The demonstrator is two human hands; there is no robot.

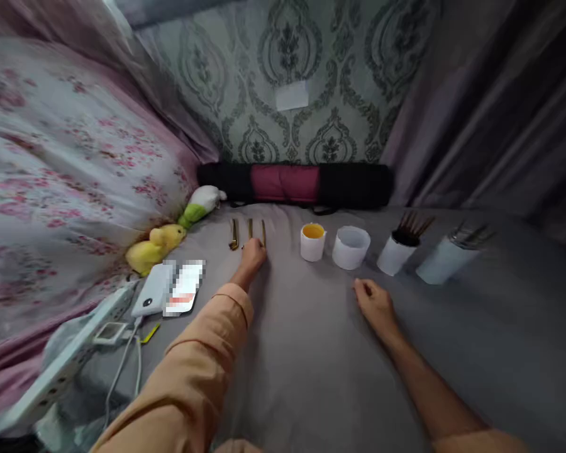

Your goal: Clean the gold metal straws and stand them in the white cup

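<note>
My left hand (253, 255) reaches forward and rests on the grey sheet (302, 352), its fingers closed at the near ends of slim gold-coloured pieces (249, 226). What they pinch is hidden by the hand. Another slim gold piece (263, 231) lies just to its right, and a small gold-coloured bundle (234, 234) to its left. My right hand (376, 308) is curled on the sheet with nothing visible in it. Just beyond it stand a white cup with a yellow inside (312, 248) and a wider whitish cup (351, 253).
Farther right, a white holder (393, 259) carries brown sticks, and a tilted-looking pale holder (443, 263) carries thin metallic items. A black and maroon roll (285, 182) lies at the back. On the left are plush toys (155, 248), a white device (151, 292) and a power strip (70, 362) with cables.
</note>
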